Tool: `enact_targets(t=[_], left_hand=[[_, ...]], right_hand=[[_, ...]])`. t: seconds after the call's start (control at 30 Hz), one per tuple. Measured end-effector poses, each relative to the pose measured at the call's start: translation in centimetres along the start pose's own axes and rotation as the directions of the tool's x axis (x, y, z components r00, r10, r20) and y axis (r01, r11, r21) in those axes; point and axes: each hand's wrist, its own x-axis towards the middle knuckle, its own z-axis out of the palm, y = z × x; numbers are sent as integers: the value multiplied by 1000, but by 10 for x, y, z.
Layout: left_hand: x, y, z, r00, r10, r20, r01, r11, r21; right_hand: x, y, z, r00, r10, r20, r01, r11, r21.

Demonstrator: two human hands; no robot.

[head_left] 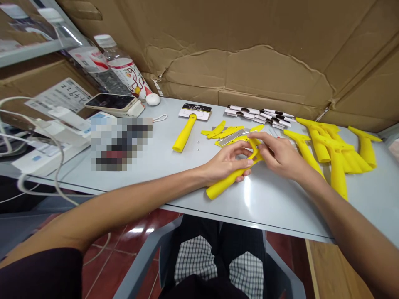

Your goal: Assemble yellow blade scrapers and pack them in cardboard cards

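Head view: a wall of creased cardboard point(249, 50) is seen behind a pale grey worktop point(174, 166), which fills the middle of the frame. At the worktop's left end a cardboard box point(37, 79) with a printed label is stacked behind white cartons point(46, 153), and loose white cables point(37, 137) are looped over them. A clear plastic bottle point(121, 68) is tilted against the box, a phone point(110, 101) lies flat just in front of it, and a small white round object point(153, 99) sits beside the phone.

At the right end a heap of yellow handles point(336, 149) is piled. Near the back edge a row of black-and-white packets point(262, 115) is laid out. A single finished yellow scraper point(187, 128) lies alone, its head touching a white card.

In the centre, near the front edge, a yellow handle point(222, 185) is clasped by the left hand point(226, 162), whose grip is closed around its middle, the lower end resting on the worktop. The right hand point(280, 155) is pinched together on the upper end of the same handle. Just behind the hands, loose yellow blade covers point(218, 131) and a grey metal blade point(232, 137) are scattered. Two tiny screws point(198, 144) lie apart on the bare surface.
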Motion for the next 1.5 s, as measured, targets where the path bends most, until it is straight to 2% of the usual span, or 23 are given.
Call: enact_targets(t=[0.13, 0.33, 0.4, 0.47, 0.57, 0.63, 0.73, 0.93, 1.1, 1.37, 1.43, 1.5], left_hand=[[5, 4, -7, 996, 60, -59, -62, 998, -26], [11, 9, -13, 983, 84, -165, -101, 990, -97], [11, 8, -14, 981, 85, -176, -106, 988, -114], [12, 6, -15, 981, 91, -173, -114, 985, -128], [12, 4, -17, 980, 99, -171, -122, 984, -133], [12, 4, -18, 982, 91, -167, -114, 985, -132], [12, 6, -17, 987, 65, -144, -86, 986, -144], [9, 11, -14, 993, 35, -110, -53, 985, -163], [5, 11, -14, 997, 31, -76, -43, 986, -161], [7, 8, -15, 996, 37, -83, -50, 987, -152], [9, 7, -15, 994, 43, -101, -58, 987, -150], [10, 7, -15, 991, 48, -124, -67, 986, -150]], right_hand=[[-1, 2, -8, 997, 11, -71, -9, 1000, 28], [1, 27, -33, 957, 143, -254, -144, 990, 14], [1, 37, -40, 938, 207, -279, -206, 978, 33], [0, 44, -43, 926, 293, -240, -268, 954, 131], [-1, 43, -43, 919, 382, -97, -340, 892, 297], [0, 39, -41, 929, 370, -18, -339, 868, 361], [0, 33, -38, 946, 324, 18, -301, 856, 419], [0, 35, -38, 917, 387, 95, -376, 762, 526], [-2, 43, -38, 917, 365, 162, -387, 711, 588], [0, 38, -38, 902, 398, 164, -424, 750, 507], [1, 34, -42, 911, 391, 132, -406, 798, 446], [1, 32, -48, 931, 361, 60, -362, 886, 290]])
